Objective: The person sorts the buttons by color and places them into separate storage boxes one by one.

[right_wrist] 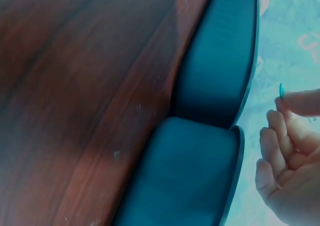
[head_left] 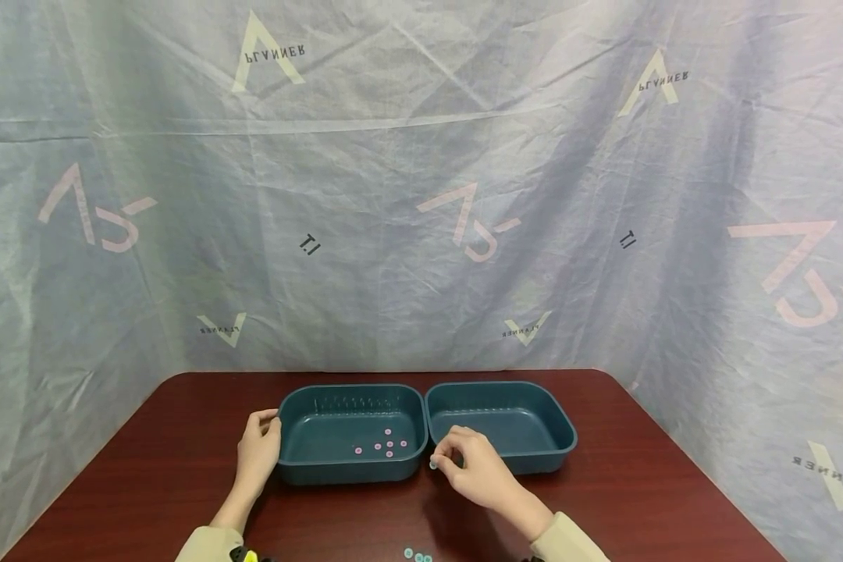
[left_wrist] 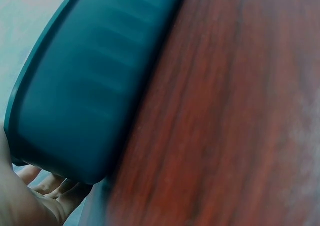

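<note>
My left hand point(head_left: 258, 450) holds the left end of a dark teal plastic basin point(head_left: 351, 472), fingers and thumb at its rim. In the left wrist view, fingers bend round the basin's end. Several small pink buttons point(head_left: 358, 450) lie inside that basin, toward its right. With thumb and forefinger, my right hand point(head_left: 478, 468) pinches a light blue button point(right_wrist: 281, 90), seen edge-on in the right wrist view. That hand is over the front left corner of a second teal basin point(head_left: 544, 462), covering part of its rim.
Several light blue buttons point(head_left: 408, 553) lie on the dark red wooden table point(head_left: 351, 521) at the near edge of the head view. Both basins stand side by side toward the table's back. A grey printed cloth point(head_left: 393, 297) hangs behind and along the sides.
</note>
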Demonstrator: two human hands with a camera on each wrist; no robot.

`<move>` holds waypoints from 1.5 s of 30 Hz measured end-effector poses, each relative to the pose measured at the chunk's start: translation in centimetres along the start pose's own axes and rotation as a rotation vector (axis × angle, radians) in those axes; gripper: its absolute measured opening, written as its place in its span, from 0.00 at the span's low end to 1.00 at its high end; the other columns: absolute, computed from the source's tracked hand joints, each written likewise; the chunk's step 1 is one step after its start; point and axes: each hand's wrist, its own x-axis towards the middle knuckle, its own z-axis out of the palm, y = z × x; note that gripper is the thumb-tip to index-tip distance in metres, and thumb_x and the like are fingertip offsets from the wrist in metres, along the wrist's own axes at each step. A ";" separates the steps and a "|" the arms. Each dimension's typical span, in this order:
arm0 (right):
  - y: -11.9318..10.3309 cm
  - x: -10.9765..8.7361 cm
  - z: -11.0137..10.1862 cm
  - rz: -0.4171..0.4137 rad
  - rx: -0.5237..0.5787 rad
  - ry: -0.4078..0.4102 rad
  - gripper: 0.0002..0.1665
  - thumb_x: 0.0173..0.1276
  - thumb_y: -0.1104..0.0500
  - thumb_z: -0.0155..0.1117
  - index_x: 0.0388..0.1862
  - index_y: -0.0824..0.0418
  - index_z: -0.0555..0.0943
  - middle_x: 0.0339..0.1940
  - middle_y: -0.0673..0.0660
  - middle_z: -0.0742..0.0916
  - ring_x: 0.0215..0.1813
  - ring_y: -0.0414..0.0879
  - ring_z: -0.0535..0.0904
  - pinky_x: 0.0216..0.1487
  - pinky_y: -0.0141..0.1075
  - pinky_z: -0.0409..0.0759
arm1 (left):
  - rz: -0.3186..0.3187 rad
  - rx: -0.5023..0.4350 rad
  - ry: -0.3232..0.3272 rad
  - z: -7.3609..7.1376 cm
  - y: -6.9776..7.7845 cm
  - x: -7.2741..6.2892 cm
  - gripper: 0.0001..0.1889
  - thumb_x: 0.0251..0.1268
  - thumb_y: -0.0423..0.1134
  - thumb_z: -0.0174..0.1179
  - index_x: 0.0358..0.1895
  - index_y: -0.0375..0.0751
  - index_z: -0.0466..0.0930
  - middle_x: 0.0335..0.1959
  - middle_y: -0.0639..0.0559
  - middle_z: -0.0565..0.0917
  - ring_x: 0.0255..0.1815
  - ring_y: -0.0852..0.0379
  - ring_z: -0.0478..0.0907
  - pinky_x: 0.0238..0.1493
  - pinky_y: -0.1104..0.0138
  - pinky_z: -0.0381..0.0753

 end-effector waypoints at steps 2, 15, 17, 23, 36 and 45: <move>0.1 0.1 -0.2 0.010 -0.004 0.005 0.06 0.65 0.59 0.62 0.28 0.52 0.81 0.24 0.42 0.76 0.28 0.33 0.70 0.31 0.30 0.73 | 0.000 -0.001 0.000 0.0 0.0 0.0 0.23 0.75 0.43 0.34 0.64 0.31 0.59 0.61 0.28 0.67 0.62 0.34 0.64 0.56 0.44 0.65; 1.6 0.3 -0.8 0.102 -0.033 0.026 0.05 0.65 0.59 0.62 0.28 0.54 0.81 0.27 0.45 0.78 0.26 0.34 0.70 0.30 0.29 0.72 | -0.004 0.002 -0.006 0.0 -0.2 0.0 0.23 0.76 0.45 0.34 0.64 0.32 0.59 0.61 0.30 0.67 0.62 0.35 0.65 0.55 0.45 0.66; 2.0 0.3 -0.8 0.116 -0.043 0.037 0.05 0.65 0.59 0.62 0.28 0.55 0.81 0.28 0.45 0.79 0.26 0.34 0.70 0.29 0.29 0.72 | -0.002 0.007 -0.006 0.0 -0.3 0.0 0.23 0.76 0.45 0.34 0.64 0.32 0.59 0.61 0.30 0.67 0.62 0.35 0.65 0.55 0.45 0.66; 3.1 0.2 -0.7 0.136 -0.058 0.081 0.05 0.64 0.60 0.63 0.28 0.55 0.81 0.27 0.46 0.79 0.25 0.33 0.70 0.28 0.29 0.71 | 0.000 0.015 -0.003 0.1 -0.3 0.0 0.23 0.76 0.45 0.34 0.64 0.32 0.59 0.61 0.30 0.67 0.61 0.36 0.65 0.55 0.45 0.66; 4.7 0.6 -1.1 0.183 -0.128 0.169 0.05 0.62 0.62 0.65 0.26 0.55 0.82 0.18 0.43 0.78 0.22 0.32 0.70 0.57 0.45 0.74 | 0.004 0.022 -0.004 0.1 -0.2 0.0 0.23 0.76 0.44 0.34 0.64 0.32 0.59 0.61 0.30 0.67 0.60 0.36 0.66 0.53 0.46 0.67; 5.1 0.6 -1.7 0.255 -0.147 0.194 0.06 0.61 0.63 0.64 0.25 0.56 0.83 0.23 0.46 0.79 0.23 0.36 0.69 0.31 0.32 0.73 | 0.008 0.019 -0.013 0.0 -0.2 -0.1 0.23 0.76 0.45 0.34 0.65 0.32 0.58 0.61 0.30 0.67 0.60 0.35 0.66 0.53 0.46 0.67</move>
